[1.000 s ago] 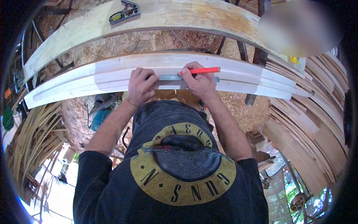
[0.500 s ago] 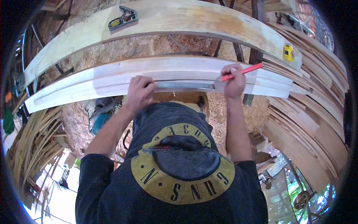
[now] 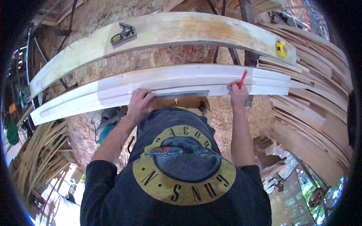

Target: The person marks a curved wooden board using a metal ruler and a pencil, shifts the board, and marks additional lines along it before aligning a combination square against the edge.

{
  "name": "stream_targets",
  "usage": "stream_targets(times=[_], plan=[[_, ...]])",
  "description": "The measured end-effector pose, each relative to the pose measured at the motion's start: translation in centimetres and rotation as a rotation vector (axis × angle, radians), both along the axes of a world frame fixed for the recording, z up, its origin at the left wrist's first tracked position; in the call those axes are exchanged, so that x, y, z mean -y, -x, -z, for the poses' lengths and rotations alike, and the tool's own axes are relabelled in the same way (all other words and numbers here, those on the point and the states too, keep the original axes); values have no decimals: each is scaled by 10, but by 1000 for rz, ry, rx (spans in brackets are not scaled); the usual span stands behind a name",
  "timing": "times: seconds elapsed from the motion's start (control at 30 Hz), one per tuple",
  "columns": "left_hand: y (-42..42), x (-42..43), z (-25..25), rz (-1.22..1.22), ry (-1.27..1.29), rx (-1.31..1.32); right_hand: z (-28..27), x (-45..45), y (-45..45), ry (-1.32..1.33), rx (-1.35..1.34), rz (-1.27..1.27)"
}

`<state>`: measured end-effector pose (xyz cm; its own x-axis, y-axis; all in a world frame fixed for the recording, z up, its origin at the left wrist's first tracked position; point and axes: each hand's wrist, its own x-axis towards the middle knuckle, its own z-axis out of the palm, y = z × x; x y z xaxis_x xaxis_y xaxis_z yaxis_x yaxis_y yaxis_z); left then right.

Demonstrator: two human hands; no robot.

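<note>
A long pale board with strips along it lies crosswise in front of my body. My left hand is closed at the board's near edge, over the left end of a thin grey metal ruler. The ruler lies along that near edge. To the right, my right hand grips a red pencil, which points up and slightly right. That hand is over the near part of the board, apart from the ruler. Its pencil's lower end is hidden by the fingers.
Beyond lies a second wide board carrying a combination square head and a yellow tape measure. Stacked planks stand at the right, thin wood strips at the left. Shavings cover the ground.
My right hand has moved right, away from the ruler, with the pencil now tilted more upright. The ruler has shifted toward the board's near edge. My left hand stays near the ruler's left end.
</note>
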<state>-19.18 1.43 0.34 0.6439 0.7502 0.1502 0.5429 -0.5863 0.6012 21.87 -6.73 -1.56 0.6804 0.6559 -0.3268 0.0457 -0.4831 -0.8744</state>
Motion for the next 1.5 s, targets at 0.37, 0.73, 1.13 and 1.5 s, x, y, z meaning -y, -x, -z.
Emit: stream_targets(times=[0.37,0.73,1.13,1.5], plan=[[7,-13,-9,-86,-106,-6,18,0,-7,-151,-34,4],[73,-85,16,-527,-308,-149,-2,66,-46,-35,77,196],[73,-85,32,-577,-178,-277,-28,-21,-26,-30,1017,-589],[66,-59,15,-812,-107,-256,-10,-29,-38,-195,1001,-330]])
